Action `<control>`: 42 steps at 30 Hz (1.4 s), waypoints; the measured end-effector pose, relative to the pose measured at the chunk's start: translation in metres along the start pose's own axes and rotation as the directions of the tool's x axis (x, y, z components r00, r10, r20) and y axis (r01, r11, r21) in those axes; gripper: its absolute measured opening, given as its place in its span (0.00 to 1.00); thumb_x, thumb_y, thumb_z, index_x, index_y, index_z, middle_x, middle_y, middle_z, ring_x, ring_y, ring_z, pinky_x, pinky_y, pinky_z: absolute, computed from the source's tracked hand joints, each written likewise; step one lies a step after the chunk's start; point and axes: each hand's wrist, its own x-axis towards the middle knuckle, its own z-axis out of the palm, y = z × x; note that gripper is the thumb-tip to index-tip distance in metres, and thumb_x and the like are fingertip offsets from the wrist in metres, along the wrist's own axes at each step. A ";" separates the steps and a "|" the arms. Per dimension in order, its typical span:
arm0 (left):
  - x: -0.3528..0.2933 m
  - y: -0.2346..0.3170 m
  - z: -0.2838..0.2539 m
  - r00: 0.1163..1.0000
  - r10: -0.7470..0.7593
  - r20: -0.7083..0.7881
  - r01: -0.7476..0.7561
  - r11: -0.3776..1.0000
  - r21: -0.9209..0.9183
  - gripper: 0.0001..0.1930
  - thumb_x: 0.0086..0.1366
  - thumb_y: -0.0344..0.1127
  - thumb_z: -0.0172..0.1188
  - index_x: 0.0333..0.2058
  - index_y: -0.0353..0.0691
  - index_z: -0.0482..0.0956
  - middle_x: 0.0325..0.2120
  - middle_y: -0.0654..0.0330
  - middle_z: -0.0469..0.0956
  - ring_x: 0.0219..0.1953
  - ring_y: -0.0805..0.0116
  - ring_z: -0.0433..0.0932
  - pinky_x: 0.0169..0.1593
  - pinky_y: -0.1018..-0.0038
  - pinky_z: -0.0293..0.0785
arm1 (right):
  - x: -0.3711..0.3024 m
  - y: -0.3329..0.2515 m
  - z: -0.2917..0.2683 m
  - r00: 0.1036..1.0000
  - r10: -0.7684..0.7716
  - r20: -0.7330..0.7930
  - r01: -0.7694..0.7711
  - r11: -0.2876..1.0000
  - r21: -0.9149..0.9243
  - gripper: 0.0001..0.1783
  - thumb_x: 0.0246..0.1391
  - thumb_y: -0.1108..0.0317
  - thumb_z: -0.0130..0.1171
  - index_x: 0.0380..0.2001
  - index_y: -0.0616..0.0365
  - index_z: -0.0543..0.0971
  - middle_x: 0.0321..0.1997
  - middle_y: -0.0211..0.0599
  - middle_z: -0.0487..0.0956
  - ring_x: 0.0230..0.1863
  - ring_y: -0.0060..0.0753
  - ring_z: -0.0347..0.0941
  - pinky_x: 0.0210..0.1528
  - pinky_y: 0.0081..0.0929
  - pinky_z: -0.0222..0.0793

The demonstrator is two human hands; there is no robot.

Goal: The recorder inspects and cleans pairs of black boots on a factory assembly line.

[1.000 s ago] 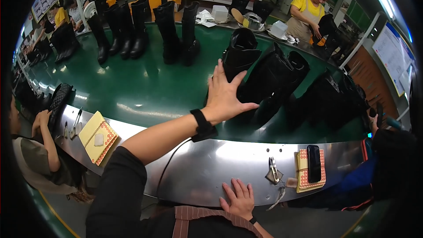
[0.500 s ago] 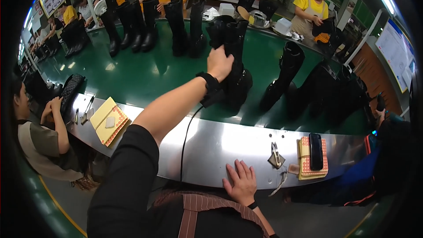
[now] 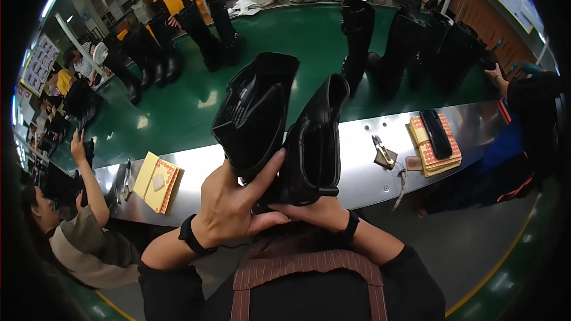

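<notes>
A pair of black tall boots stands close in front of me, their open tops facing up. My left hand (image 3: 229,202) grips the left boot (image 3: 253,119), its fingers and thumb wrapped round the shaft. My right hand (image 3: 321,211) is at the lower side of the right boot (image 3: 315,142); most of its fingers are hidden behind the leather. The two boots touch along their inner sides. Their feet are out of sight beneath the shafts.
A steel ledge (image 3: 369,184) edges the green table (image 3: 178,107). Thread snips (image 3: 383,150) and a black phone (image 3: 436,134) on a yellow pad (image 3: 425,163) lie right; another yellow pad (image 3: 148,172) lies left. More black boots (image 3: 357,41) stand beyond. Co-workers sit either side.
My left hand has brought the boots from the table toward me. My right hand has left the steel ledge and joined at the boots. The view has turned slightly right.
</notes>
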 end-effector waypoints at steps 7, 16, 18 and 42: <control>-0.048 -0.026 0.011 0.856 -0.032 -0.516 -0.028 0.994 -0.107 0.53 0.47 0.33 0.76 0.69 0.31 0.52 0.51 0.41 0.67 0.46 0.53 0.73 0.45 0.63 0.75 | -0.020 0.004 -0.013 0.977 -0.008 -0.213 0.048 0.982 0.182 0.30 0.45 0.77 0.57 0.57 0.70 0.74 0.52 0.51 0.81 0.54 0.42 0.78 0.62 0.34 0.67; -0.026 -0.001 -0.018 0.892 0.022 -0.452 -0.028 1.000 -0.006 0.42 0.41 0.44 0.76 0.57 0.40 0.71 0.56 0.44 0.68 0.61 0.42 0.66 0.69 0.40 0.52 | -0.013 0.036 -0.042 0.800 0.212 -0.561 0.069 0.897 0.437 0.23 0.47 0.80 0.52 0.50 0.69 0.78 0.50 0.39 0.80 0.52 0.31 0.74 0.59 0.28 0.65; -0.020 0.004 -0.022 0.928 0.084 -0.364 -0.068 0.996 0.056 0.41 0.41 0.39 0.72 0.58 0.37 0.70 0.45 0.50 0.74 0.54 0.47 0.72 0.70 0.38 0.47 | -0.014 0.046 -0.044 0.824 0.123 -0.554 0.132 0.908 0.398 0.23 0.49 0.81 0.53 0.51 0.68 0.78 0.50 0.38 0.80 0.52 0.31 0.74 0.60 0.28 0.65; -0.037 0.005 -0.094 0.996 -0.090 0.004 0.089 0.988 -0.128 0.18 0.38 0.35 0.68 0.33 0.61 0.90 0.19 0.76 0.65 0.40 0.67 0.75 0.72 0.39 0.48 | 0.061 -0.039 0.000 0.984 -0.082 0.159 0.040 0.966 0.254 0.36 0.48 0.61 0.75 0.58 0.56 0.71 0.49 0.38 0.73 0.47 0.32 0.73 0.49 0.30 0.71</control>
